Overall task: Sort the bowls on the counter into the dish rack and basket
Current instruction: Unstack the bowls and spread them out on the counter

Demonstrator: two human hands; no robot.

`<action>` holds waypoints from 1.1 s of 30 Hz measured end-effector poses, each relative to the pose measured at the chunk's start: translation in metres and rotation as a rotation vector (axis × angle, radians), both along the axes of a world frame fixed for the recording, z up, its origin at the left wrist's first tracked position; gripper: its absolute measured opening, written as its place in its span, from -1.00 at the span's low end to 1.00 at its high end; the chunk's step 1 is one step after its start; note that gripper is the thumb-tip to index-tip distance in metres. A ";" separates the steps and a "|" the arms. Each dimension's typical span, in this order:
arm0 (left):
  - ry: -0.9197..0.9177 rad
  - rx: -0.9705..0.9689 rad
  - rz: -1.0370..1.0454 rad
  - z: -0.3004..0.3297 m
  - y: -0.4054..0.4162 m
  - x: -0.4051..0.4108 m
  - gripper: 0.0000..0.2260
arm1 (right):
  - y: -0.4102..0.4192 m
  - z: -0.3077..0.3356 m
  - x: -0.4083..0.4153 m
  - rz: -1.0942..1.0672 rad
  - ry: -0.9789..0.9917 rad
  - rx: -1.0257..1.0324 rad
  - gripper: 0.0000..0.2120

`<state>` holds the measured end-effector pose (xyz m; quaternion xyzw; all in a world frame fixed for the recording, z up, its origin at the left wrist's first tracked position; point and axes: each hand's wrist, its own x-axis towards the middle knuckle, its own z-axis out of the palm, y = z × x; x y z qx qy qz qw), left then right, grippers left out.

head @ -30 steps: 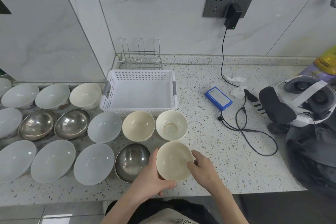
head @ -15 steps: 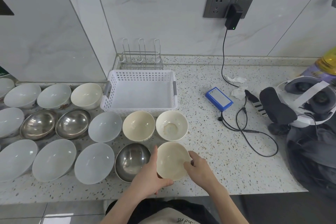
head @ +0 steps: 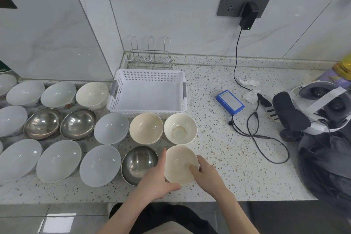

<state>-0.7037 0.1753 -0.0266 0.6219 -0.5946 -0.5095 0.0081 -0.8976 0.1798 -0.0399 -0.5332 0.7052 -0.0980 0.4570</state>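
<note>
Both hands grip one cream bowl (head: 179, 164) at the counter's (head: 228, 173) front edge, left hand (head: 158, 180) cupping its side, right hand (head: 206, 174) pinching its rim, before the white basket (head: 148, 89) and wire dish rack (head: 150, 59).

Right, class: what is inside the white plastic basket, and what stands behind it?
The white basket holds no bowls; only its bare white floor shows. Behind it, against the wall, stands the wire dish rack, also without bowls. The basket's back wall covers the rack's base.
</note>
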 end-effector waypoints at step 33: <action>0.274 -0.287 1.081 0.031 0.100 0.575 -0.88 | 0.005 0.071 0.560 0.175 -0.374 -0.063 -0.81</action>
